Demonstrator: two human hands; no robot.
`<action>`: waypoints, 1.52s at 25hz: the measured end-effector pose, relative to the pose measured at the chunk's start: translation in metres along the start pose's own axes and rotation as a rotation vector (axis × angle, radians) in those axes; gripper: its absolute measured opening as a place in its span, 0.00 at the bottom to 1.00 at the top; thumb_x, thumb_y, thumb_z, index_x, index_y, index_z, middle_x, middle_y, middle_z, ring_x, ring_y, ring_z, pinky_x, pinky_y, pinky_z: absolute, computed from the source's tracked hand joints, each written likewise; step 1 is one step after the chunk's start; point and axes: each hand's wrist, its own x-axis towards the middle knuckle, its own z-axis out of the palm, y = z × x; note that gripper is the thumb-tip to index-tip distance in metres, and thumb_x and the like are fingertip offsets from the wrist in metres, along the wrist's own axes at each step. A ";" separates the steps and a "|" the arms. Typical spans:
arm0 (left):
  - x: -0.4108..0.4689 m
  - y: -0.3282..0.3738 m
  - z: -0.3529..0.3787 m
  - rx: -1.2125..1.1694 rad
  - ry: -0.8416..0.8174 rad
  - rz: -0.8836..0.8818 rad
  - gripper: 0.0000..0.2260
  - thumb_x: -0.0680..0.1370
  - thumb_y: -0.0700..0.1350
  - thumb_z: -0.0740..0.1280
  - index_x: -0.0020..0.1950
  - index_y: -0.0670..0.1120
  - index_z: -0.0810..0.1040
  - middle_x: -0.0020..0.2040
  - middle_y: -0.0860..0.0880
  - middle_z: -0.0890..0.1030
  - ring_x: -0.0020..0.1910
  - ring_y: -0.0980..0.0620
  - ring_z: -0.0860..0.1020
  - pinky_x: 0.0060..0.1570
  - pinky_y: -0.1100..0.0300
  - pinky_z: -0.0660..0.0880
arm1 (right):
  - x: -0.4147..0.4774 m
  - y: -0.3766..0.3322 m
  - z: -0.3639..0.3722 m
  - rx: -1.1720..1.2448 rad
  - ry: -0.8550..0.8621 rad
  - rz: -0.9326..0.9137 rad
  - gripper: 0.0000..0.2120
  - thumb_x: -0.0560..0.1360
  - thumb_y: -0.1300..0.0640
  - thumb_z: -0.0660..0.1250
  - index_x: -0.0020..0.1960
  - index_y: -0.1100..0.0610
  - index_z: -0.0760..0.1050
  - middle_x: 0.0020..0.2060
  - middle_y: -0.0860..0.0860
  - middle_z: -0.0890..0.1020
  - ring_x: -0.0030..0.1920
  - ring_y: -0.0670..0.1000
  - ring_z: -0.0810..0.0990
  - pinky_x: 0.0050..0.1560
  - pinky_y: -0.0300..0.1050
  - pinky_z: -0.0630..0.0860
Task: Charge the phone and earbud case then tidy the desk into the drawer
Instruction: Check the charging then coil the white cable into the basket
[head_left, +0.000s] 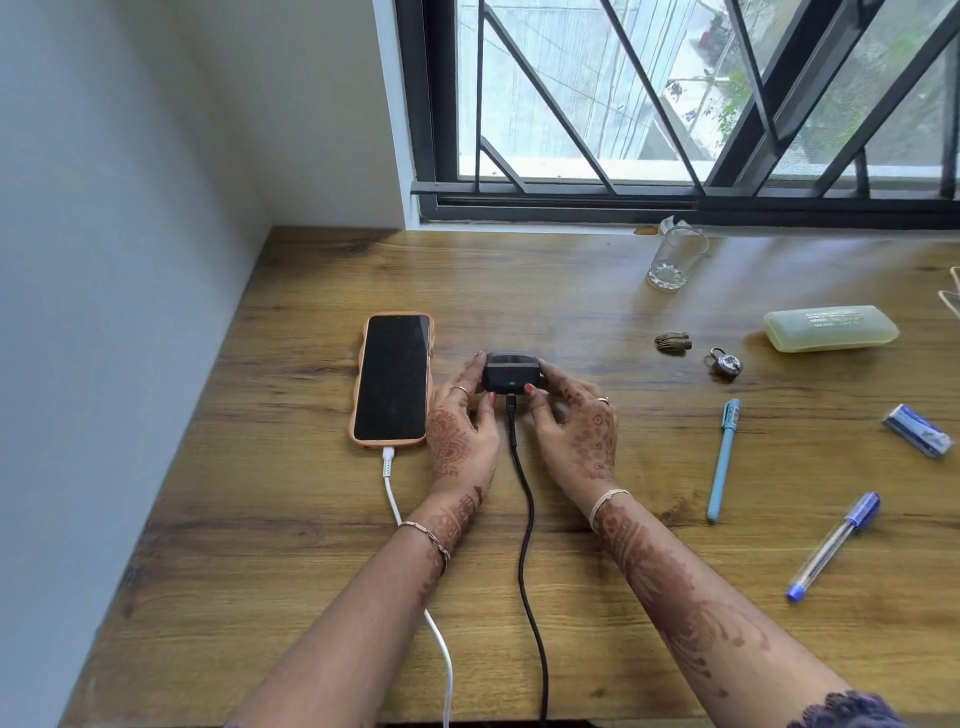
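Both hands (519, 415) around earbud case (510, 372)

Two pens (723, 460) (832, 546), two cables (415, 571) (527, 545), one phone (393, 379), one glass (675, 258), one padlock (723, 363).

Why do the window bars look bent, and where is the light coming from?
Head view: the wide-angle lens bows the window bars and the wall's edges; daylight from the window puts a pale sheen on the desk; the earbud case looks slightly soft.
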 end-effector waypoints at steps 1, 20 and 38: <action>0.000 0.000 0.000 0.004 0.000 0.002 0.21 0.75 0.34 0.65 0.67 0.48 0.74 0.61 0.55 0.73 0.64 0.53 0.73 0.66 0.51 0.71 | 0.000 0.000 0.000 0.001 -0.002 0.002 0.18 0.75 0.49 0.68 0.64 0.45 0.76 0.52 0.51 0.83 0.57 0.51 0.77 0.63 0.55 0.70; 0.000 0.002 0.003 0.138 0.031 -0.030 0.19 0.77 0.38 0.65 0.67 0.47 0.74 0.62 0.46 0.75 0.63 0.51 0.73 0.67 0.56 0.69 | 0.004 0.006 0.007 -0.141 -0.013 -0.018 0.17 0.76 0.45 0.65 0.64 0.43 0.75 0.56 0.45 0.79 0.61 0.50 0.72 0.63 0.49 0.65; 0.004 0.006 -0.003 0.246 -0.091 -0.102 0.21 0.78 0.41 0.64 0.71 0.46 0.69 0.67 0.45 0.71 0.67 0.49 0.70 0.67 0.66 0.64 | 0.005 0.008 0.010 -0.136 -0.048 0.010 0.16 0.78 0.47 0.62 0.65 0.47 0.75 0.61 0.48 0.74 0.64 0.52 0.70 0.67 0.51 0.61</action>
